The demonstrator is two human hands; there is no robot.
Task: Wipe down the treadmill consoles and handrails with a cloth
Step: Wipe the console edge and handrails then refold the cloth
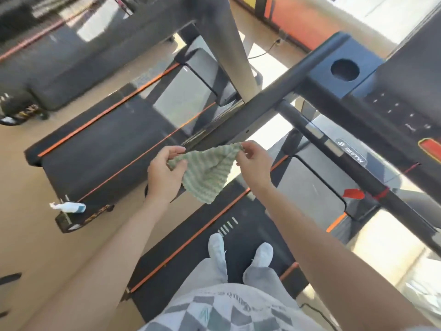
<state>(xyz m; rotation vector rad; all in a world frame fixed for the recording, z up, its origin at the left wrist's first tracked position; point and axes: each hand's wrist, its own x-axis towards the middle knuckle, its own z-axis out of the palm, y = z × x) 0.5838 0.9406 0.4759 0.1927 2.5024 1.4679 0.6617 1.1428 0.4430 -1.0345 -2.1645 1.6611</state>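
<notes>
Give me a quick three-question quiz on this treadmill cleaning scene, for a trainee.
1. True or false: only the left hand holds the cloth.
2. Where is the spray bottle? A) in the cup holder B) at the rear end of the neighbouring treadmill C) on the console
3. Fill in: the green cloth's pattern is ____.
Key: 1 false, the right hand pinches it too; 2 B; 3 stripes.

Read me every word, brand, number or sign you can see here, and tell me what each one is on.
"GRTW", as best it reads, beside a logo on the badge of the handrail.
Markings on the console: too small to read.
Print on the shirt: blurred.
On the cloth: no writing.
</notes>
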